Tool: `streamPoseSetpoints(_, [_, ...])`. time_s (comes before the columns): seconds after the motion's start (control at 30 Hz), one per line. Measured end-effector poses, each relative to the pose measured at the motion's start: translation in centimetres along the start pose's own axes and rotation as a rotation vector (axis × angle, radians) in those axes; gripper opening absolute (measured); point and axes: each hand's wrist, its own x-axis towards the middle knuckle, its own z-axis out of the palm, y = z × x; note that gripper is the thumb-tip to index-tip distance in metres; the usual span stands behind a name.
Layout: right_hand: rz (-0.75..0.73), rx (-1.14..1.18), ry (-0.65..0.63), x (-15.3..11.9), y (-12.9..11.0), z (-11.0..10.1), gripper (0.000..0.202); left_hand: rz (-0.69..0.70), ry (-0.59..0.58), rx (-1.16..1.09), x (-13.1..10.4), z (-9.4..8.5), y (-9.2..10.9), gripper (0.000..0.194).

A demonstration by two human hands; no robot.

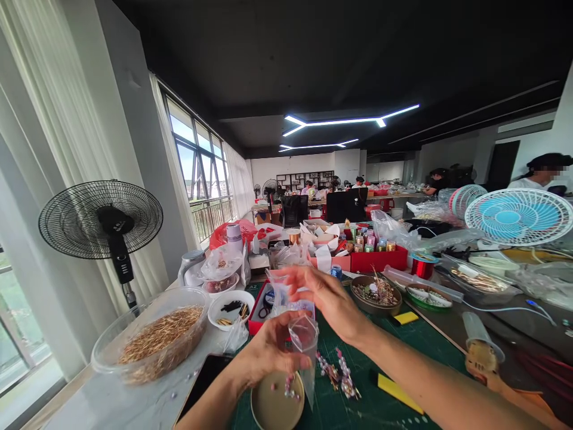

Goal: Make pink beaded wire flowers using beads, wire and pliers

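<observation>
Plastic bag [303, 334]: one small clear bag, pinched at its upper edge between the thumb and fingers of your left hand [268, 352], hanging mouth-up over one round tan dish [273, 409] at the near edge of the desk. That dish holds a few pale beads. Your right hand [329, 298] hovers just behind the bag, fingers spread apart and gripping nothing. One green cutting mat [394, 358] covers the desk under both hands. Beside the dish lie one beaded ornament [342, 376] and two yellow blocks [398, 391]. Toward the left edge stand one clear bowl of gold pins [152, 343] and one white bowl [230, 307]. One black standing fan [101, 218] stands off the left edge, and one blue desk fan [519, 216] sits toward the right edge.
</observation>
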Motion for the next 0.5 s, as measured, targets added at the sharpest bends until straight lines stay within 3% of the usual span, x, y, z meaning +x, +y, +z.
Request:
streamPoseSetpoints(0.1, [0.073, -0.137, 0.148, -1.1, 0.7, -1.6, 0.009, -0.013, 0.047, 0.009, -0.2, -0.6, 0.3, 0.07])
streamPoseSetpoints(0.23, [0.253, -0.227, 0.09, -2.9, 2.1, -2.1, 0.016, -0.022, 0.063, 0.054, -0.2, -1.1, 0.3, 0.071])
streamPoseSetpoints(0.5, [0.338, -0.256, 0.114, -2.7, 3.0, -0.6, 0.015, -0.065, 0.079, 0.169, -0.6, -1.8, -0.1, 0.073])
